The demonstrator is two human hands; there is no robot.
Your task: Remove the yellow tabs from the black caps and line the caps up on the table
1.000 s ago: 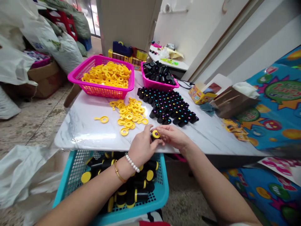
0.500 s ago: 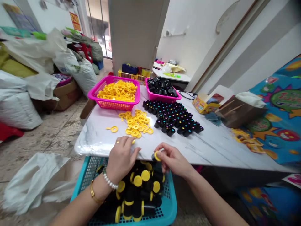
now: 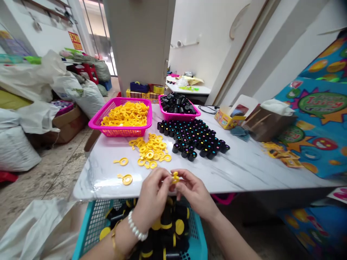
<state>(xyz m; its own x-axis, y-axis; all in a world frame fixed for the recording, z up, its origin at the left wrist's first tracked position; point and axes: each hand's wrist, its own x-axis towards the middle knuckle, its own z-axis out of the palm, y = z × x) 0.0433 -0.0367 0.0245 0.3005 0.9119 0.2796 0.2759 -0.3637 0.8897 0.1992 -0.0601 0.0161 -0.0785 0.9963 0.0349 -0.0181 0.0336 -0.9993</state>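
My left hand (image 3: 154, 191) and my right hand (image 3: 195, 190) meet over the table's front edge, fingers closed. Between their fingertips is a small yellow ring piece with a tab (image 3: 175, 177), partly covered by the fingers. Left of the hands, one loose yellow ring (image 3: 127, 179) lies on the marble-patterned table. Beyond the hands is a pile of yellow rings (image 3: 149, 153), and to its right stand many black cylinders (image 3: 192, 135) with coloured dots on top. Directly below my hands, a teal basket (image 3: 202, 234) holds black cylinders with yellow caps (image 3: 179, 226).
At the back of the table stand a pink basket (image 3: 121, 131) of yellow rings and a smaller pink basket (image 3: 179, 116) of black parts. A yellow box (image 3: 226, 119) and a brown box (image 3: 267, 124) are at the right. White sacks (image 3: 16, 144) crowd the floor at left.
My hands have come together, both now at a yellow ring piece. The black cylinder with a yellow cap has left my right hand. A second loose ring now lies at the left.
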